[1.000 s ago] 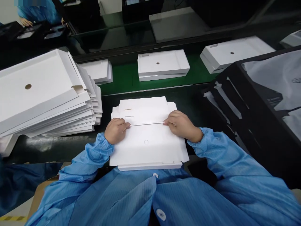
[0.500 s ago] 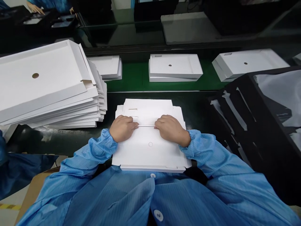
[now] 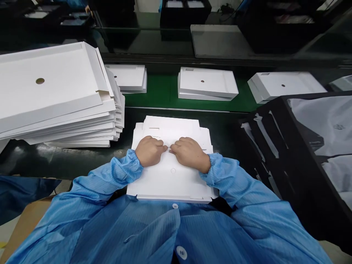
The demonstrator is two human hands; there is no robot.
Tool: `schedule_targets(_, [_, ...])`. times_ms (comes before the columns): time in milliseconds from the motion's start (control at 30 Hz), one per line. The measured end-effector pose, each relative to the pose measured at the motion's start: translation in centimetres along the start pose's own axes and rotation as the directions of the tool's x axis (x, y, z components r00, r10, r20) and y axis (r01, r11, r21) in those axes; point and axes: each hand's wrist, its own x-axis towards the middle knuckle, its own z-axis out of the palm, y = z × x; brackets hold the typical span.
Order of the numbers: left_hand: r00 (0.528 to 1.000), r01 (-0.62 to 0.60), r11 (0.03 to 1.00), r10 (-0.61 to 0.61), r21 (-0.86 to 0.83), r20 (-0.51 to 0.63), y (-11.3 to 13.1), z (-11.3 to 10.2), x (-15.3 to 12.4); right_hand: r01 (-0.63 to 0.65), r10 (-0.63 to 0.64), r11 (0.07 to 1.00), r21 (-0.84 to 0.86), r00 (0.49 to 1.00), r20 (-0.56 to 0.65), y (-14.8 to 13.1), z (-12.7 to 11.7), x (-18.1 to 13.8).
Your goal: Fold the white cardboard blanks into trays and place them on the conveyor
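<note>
A white die-cut cardboard sheet (image 3: pixel 167 183) lies in front of me, its near edge folded up against my blue coat. It has a small ring mark, slits near the far left and a crease across the middle. My left hand (image 3: pixel 150 151) is closed, thumb and fingers pinching at that crease. Close beside it, my right hand (image 3: pixel 190 154) is closed too and pinches the same crease, so the two sets of fingertips almost meet. The fingertips' undersides are hidden.
At left rises a tall stack of white cardboard trays (image 3: pixel 60 99). Across the green conveyor belt (image 3: pixel 162 101) stand white boxes, one of them straight ahead (image 3: pixel 207 80). A black box with slots (image 3: pixel 305 157) fills the right side. A cardboard box (image 3: pixel 30 220) sits low at left.
Both hands have slid inward along the crease, the right one farther, and now nearly touch. The view has shifted slightly. The sheet keeps its shape.
</note>
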Motion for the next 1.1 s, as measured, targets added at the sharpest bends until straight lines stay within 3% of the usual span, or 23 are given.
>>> schedule_targets(167, [0.999,-0.005,0.998,0.007,0.060,-0.036,0.6,0.0,0.2,0.043,-0.043,0.999,-0.004,0.999,0.016,0.0,0.1,0.7])
schedule_targets(333, [0.999,0.014,1.000,-0.013,0.009,-0.042,0.6,0.0,0.1,0.021,-0.021,0.999,-0.046,1.000,0.002,0.0,-0.3,0.2])
schedule_targets(500, [0.967,0.211,0.974,-0.220,-0.080,-0.125,-1.6,-2.2,-2.0,-0.080,0.066,0.990,-0.113,0.990,-0.124,2.3,-1.7,-2.3])
schedule_targets(567, [0.923,0.339,0.925,-0.362,-0.170,-0.130,-2.4,-3.3,-3.1,-0.117,0.091,0.986,-0.119,0.975,-0.204,3.6,-2.5,-3.5])
schedule_targets(633, [0.882,0.435,0.833,-0.471,-0.342,-0.028,-2.7,-4.4,-3.9,-0.184,0.148,0.977,-0.107,0.949,-0.279,4.7,-3.5,-4.5])
schedule_targets(733, [0.867,0.482,0.645,-0.447,-0.593,0.219,-2.4,-5.3,-4.1,-0.325,0.291,0.944,-0.047,0.895,-0.338,5.8,-4.7,-5.4])
schedule_targets(800, [0.858,0.501,0.541,-0.412,-0.676,0.306,-2.0,-5.6,-3.7,-0.399,0.376,0.917,-0.002,0.866,-0.331,6.1,-5.3,-5.7])
schedule_targets(933, [0.827,0.503,0.435,-0.492,-0.747,0.270,-2.2,-5.9,-2.0,-0.471,0.469,0.880,0.053,0.848,-0.246,5.9,-5.9,-6.3])
schedule_targets(1100, [0.789,0.469,0.389,-0.588,-0.793,0.178,-5.1,-6.2,1.4,-0.486,0.493,0.870,0.082,0.860,-0.128,4.6,-5.9,-6.4])
